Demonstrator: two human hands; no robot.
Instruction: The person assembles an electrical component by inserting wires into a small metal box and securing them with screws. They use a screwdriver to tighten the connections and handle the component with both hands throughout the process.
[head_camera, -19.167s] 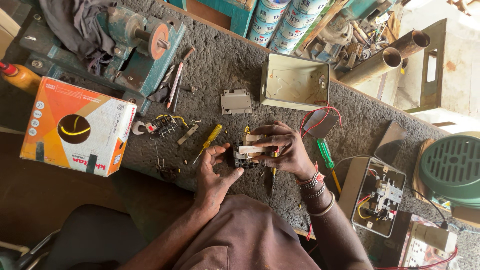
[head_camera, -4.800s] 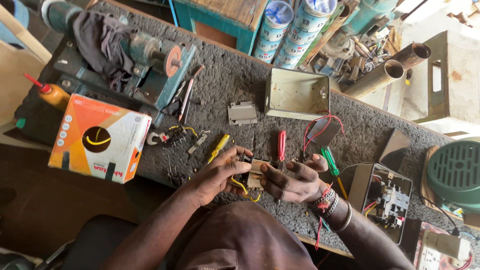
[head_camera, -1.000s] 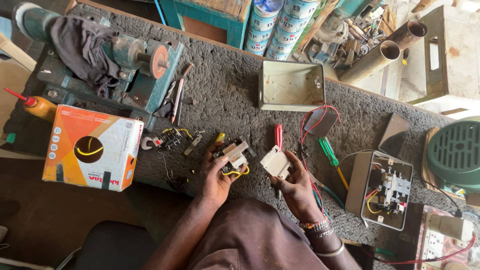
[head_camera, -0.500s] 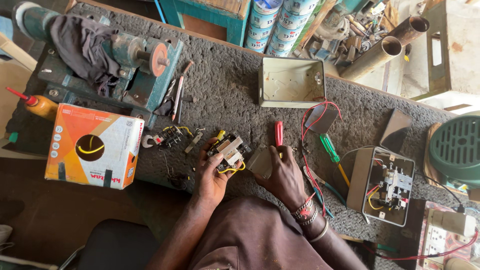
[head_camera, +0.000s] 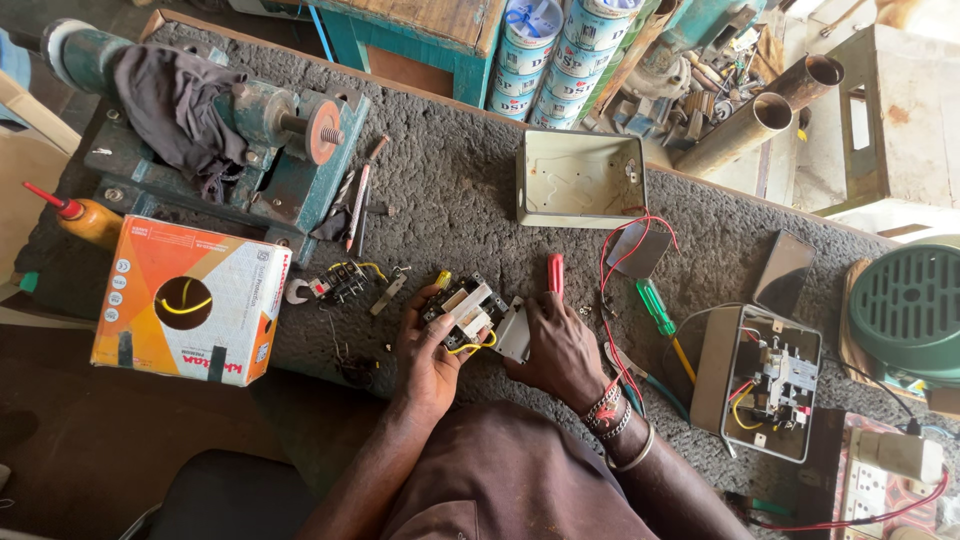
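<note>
**At the near edge of the bench: a switch unit held between two hands**

Nearest the onlooker, the left hand (head_camera: 425, 355) is curled around a small switch unit (head_camera: 462, 308) with a yellow wire (head_camera: 472, 347) looping from its underside; the unit is held just above the bench top (head_camera: 450, 200). The right hand (head_camera: 560, 345) grips a pale grey cover piece (head_camera: 515, 330) against the unit's right side, and a red-handled tool (head_camera: 555, 272) shows just above its knuckles; whether that hand holds the tool or merely lies over it cannot be told. The step in hand appears to be fitting or parting cover and unit; the next move would call for steady alignment of the two pieces while keeping the wire free of the joint. To the left lie loose terminal parts (head_camera: 340, 283) and an orange and white carton (head_camera: 190, 300). To the right lie a green screwdriver (head_camera: 655, 308) and an opened control box (head_camera: 770, 385). Farther back stand an empty metal box (head_camera: 580, 178), a bench grinder (head_camera: 250, 130) draped with a dark cloth (head_camera: 175, 95), and stacked tins (head_camera: 555, 50).
</note>
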